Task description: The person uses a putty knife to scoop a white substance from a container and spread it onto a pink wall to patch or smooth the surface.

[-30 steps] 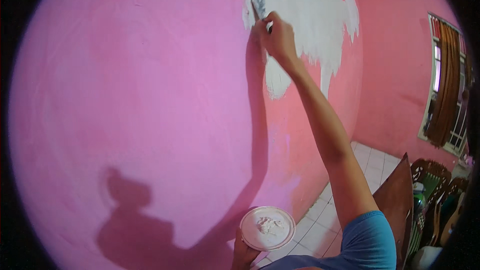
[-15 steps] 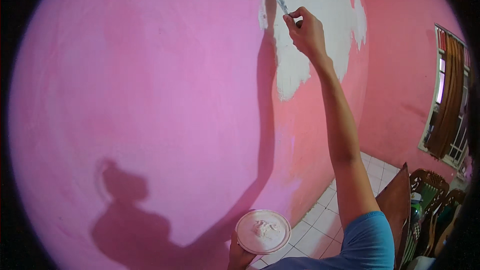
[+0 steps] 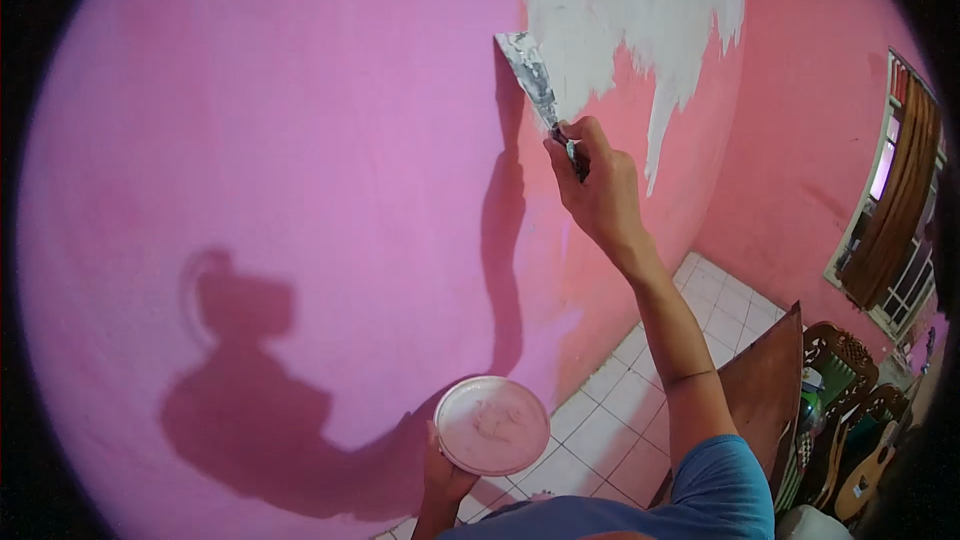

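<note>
My right hand (image 3: 598,180) is closed round the dark handle of a putty knife (image 3: 530,68), its blade pointing up and to the left. White and grey smears cover the blade, whose wide edge is at the pink wall (image 3: 330,140), just beside the lower left of a white filler patch (image 3: 620,0); whether it touches is hard to tell. Low in front of me, my left hand (image 3: 445,475) grips a round, pale shallow lid or dish (image 3: 493,426) by its left edge. A thin smear of paste lies in its middle.
White floor tiles (image 3: 600,430) run along the wall's foot. At the right are a brown panel (image 3: 755,370), carved wooden chairs (image 3: 840,355) and a guitar (image 3: 868,472). A window with a brown curtain (image 3: 893,205) is in the far wall. My shadow falls on the wall.
My right hand and putty knife have come lower. The lid has shifted left and up in view, and its paste mound is now a thin smear. The white patch's outline looks different.
</note>
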Motion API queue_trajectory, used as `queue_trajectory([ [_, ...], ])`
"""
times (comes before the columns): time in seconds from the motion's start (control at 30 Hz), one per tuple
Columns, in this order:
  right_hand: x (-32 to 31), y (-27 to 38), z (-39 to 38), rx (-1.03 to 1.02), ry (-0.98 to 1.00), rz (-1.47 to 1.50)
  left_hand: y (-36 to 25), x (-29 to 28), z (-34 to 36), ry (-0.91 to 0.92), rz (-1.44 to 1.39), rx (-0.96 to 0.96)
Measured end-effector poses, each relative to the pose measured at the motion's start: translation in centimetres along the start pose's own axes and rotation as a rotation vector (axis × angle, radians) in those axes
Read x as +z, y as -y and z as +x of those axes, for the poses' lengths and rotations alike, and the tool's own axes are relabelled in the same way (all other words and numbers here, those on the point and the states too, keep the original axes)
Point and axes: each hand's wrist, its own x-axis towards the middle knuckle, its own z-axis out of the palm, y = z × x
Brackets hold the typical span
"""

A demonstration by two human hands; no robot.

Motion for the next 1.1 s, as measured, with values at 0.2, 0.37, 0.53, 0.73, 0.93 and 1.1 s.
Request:
queue_trajectory([
  [0.2, -12.1, -7.1, 6.2, 0.116, 0.058, -0.036, 12.5, 8.3, 1.1, -0.069, 0.029, 0.004],
  [0.37, -11.5, -19.0, 5.6, 0.052, -0.042, 0.06, 25.3, 9.4, 3.1, -0.235, -0.03, -0.047],
  [0.53, -10.7, -26.8, 4.1, -0.015, -0.038, 0.02, 31.8, 9.2, 8.9, -0.317, -0.025, -0.02],
  [0.73, -15.1, -30.4, 0.9, -0.119, -0.101, 0.094, 34.1, 12.0, 17.2, -0.151, 0.025, 0.084],
  [0.93, -26.1, -31.2, -6.2, -0.061, 0.109, 0.21, 41.6, 20.7, 13.6, -0.21, 0.069, 0.128],
  [1.1, -34.3, -29.7, -4.5, -0.001, 0.187, 0.31, 47.1, 26.8, 8.9, -0.281, 0.075, 0.11],
])
